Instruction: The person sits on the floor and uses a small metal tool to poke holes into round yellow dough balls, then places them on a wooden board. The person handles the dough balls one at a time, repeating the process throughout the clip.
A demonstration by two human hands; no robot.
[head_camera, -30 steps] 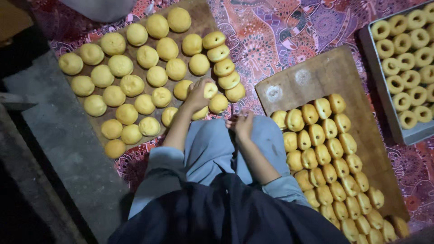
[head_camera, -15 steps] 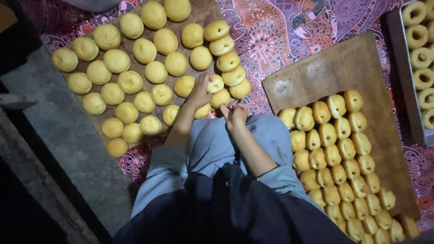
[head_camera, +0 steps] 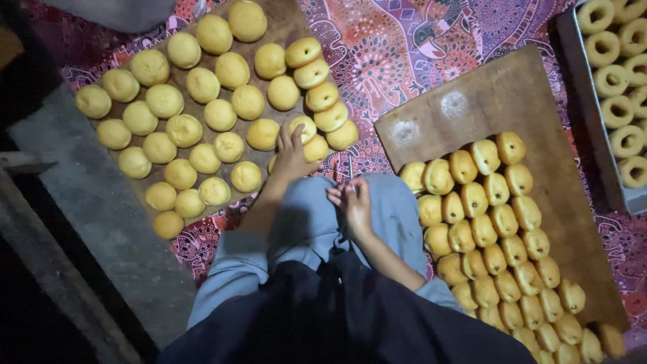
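Since a second ago the left hand [head_camera: 291, 152] has stayed stretched forward onto the near right corner of the left wooden board [head_camera: 286, 27], while the right hand [head_camera: 352, 202] has drawn back from beside it and now rests on the knee of the grey trousers [head_camera: 310, 216]. The view has also shifted, so the tray of ringed doughnuts [head_camera: 617, 87] sits further toward the right edge than before.

The left hand's fingers close around one dough ring [head_camera: 302, 127] at the board's corner, its thumb against the side. The ring lies flat, its hole facing up, so it has no real long axis; the row it belongs to runs away from the person toward the far end of the board. It is pale yellow, smooth and puffy, with a small dimpled hole, like its neighbours in that right-hand row. The rest of the board carries round dough balls [head_camera: 202, 114] without holes, set apart in loose rows.

The right hand is loosely curled with the fingers together; whether it pinches anything I cannot tell. Just to its right, the right wooden board [head_camera: 512, 94] holds tightly packed, more oval dough pieces [head_camera: 485, 229], with two floury marks on its bare far end. All of it lies on a red patterned cloth [head_camera: 397, 47].
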